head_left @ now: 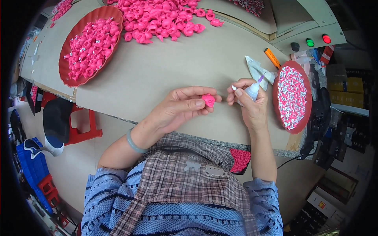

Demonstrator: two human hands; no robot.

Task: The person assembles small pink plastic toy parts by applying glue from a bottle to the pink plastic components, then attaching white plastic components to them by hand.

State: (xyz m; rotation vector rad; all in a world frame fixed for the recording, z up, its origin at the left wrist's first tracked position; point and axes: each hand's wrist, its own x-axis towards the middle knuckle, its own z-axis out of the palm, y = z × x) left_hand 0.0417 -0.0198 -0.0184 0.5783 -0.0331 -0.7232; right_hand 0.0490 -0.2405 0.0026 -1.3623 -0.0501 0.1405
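Note:
My left hand (185,104) pinches a small hollow pink plastic piece (208,100) between thumb and fingers, above the table in front of me. Facing it, a short gap away, my right hand (252,104) is closed around a small translucent squeeze bottle (252,91) whose thin purple nozzle (260,78) points up and away. A tiny white piece (234,87) shows at the thumb and fingertip of the same hand; its kind is too small to tell.
A red scalloped tray (65,59) of pink pieces stands far left, beside a big loose pink pile (157,19). At right are a red oval tray (278,114) of small pink-and-white parts, a crumpled white wipe (258,70), an orange marker (272,58) and a machine (311,27) with lit buttons.

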